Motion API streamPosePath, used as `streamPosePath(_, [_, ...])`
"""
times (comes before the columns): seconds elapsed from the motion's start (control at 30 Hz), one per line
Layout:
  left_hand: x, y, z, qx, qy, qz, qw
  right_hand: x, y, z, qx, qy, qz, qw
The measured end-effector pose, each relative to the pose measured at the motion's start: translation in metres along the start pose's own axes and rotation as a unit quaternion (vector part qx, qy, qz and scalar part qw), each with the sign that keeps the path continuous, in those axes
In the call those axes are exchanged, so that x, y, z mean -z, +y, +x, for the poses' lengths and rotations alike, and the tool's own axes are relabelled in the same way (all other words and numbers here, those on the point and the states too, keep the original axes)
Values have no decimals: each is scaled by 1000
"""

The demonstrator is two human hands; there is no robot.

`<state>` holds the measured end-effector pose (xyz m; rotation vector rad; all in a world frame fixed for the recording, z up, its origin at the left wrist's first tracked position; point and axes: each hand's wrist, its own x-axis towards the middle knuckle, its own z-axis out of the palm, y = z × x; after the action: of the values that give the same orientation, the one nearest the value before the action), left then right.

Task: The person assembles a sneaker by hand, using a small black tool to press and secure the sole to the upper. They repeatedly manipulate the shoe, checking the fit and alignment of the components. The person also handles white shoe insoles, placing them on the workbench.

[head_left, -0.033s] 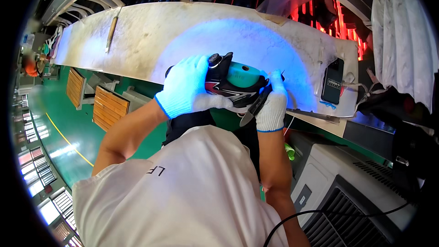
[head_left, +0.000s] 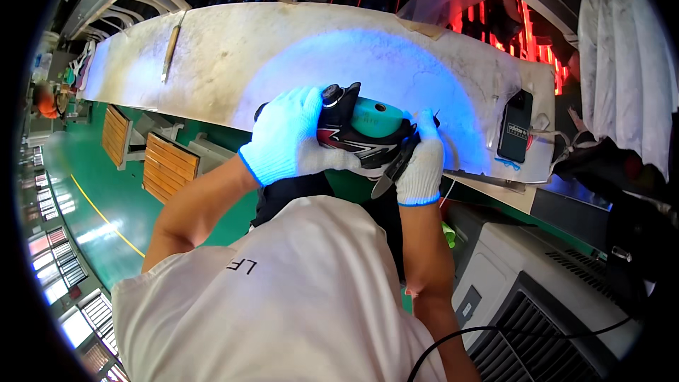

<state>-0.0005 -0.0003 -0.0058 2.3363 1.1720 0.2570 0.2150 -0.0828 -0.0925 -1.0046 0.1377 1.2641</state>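
2 gloved hands [head_left: 286, 138] [head_left: 423, 170], black shoe [head_left: 364, 150] between

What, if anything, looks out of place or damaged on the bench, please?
The phone at right on the bench seems out of place, apparently unrelated to the held shoe. The bench also looks stained.

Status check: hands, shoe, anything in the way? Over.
Left hand gripping one end of black-and-red shoe; right hand at the other, grip unclear. Teal last inside. Dark blade-shaped piece against right hand, unidentified. Smartphone off right, apart.
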Motion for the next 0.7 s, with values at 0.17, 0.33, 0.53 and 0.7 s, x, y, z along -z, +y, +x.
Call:
streamPosePath(0.17, [-17, -9, -3, -47, 75, 8, 996, 16, 10, 13, 118, 81, -204, 968])
streamPosePath(0.33, [-11, -9, 3, -21, 29, -3, 999, -21, 0, -15, 77, 142, -89, 983])
streamPosePath(0.53, [-27, -16, -11, -61, 74, -10, 995, -26, 21, -41, 208, 236, -227, 922])
streamPosePath(0.7, [-41, -32, -24, -136, 131, -12, 982, -28, 47, -53, 270, 242, -99, 927])
